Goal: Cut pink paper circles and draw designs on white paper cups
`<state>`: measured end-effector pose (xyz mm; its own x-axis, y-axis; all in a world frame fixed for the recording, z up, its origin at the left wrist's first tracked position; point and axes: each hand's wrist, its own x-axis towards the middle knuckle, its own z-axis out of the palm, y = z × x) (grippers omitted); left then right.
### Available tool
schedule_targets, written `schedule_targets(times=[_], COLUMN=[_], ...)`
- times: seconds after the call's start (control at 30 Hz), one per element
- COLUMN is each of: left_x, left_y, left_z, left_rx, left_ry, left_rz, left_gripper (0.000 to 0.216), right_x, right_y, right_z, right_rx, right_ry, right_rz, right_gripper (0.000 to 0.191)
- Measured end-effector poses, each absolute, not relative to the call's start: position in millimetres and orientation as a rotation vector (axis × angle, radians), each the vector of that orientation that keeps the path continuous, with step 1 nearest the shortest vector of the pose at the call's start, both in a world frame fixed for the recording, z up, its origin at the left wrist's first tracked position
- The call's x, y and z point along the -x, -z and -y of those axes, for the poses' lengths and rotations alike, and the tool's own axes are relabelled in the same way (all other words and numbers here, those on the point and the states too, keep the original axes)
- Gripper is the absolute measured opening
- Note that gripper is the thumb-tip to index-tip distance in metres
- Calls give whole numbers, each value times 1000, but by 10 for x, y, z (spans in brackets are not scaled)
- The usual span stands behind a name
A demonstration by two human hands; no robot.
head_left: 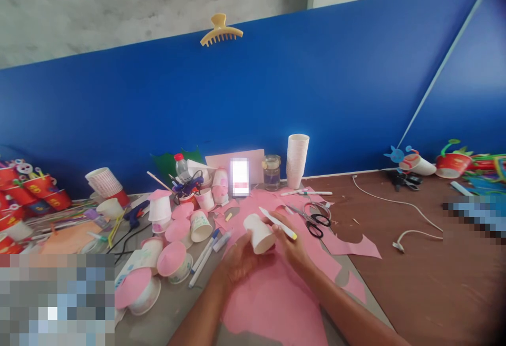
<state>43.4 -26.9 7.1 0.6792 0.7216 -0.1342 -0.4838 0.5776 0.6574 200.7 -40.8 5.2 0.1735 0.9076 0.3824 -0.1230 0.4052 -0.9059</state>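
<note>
My left hand (237,262) is closed round a white paper cup (259,232), held on its side over a sheet of pink paper (272,298). My right hand (290,246) pinches a white marker with a yellow end (277,223), whose shaft lies across the cup's top. Both hands hover just above the table, near its middle.
Scissors (316,220) lie right of the hands. A stack of white cups (297,160), a glass jar (271,172) and a lit phone (239,177) stand at the blue partition. Pink-capped cups (174,260) and pens (205,253) crowd the left. A white cable (411,214) runs across the right.
</note>
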Motion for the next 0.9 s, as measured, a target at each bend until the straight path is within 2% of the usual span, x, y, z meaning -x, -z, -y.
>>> schedule_targets(times=[0.1, 0.27, 0.43, 0.67, 0.9], left_x=[-410, -400, -448, -484, -490], left_y=[-51, -1, -33, -16, -88], left_z=[237, 208, 238, 236, 296], left_rx=[-562, -612, -783, -869, -943], left_ry=[-750, -835, -905, -925, -904], left_rz=[-401, -495, -456, -451, -443], left_gripper=[59, 50, 41, 46, 48], right_x=[-1951, -1956, -1957, -1904, -1914], right_y=[-28, -84, -151, -114, -73], right_z=[448, 497, 568, 585, 599], right_rx=[901, 908, 874, 910, 904], right_ry=[-690, -518, -567, -534, -438], right_rz=[1284, 1268, 1263, 1238, 1354], right_gripper=[30, 26, 22, 7, 9])
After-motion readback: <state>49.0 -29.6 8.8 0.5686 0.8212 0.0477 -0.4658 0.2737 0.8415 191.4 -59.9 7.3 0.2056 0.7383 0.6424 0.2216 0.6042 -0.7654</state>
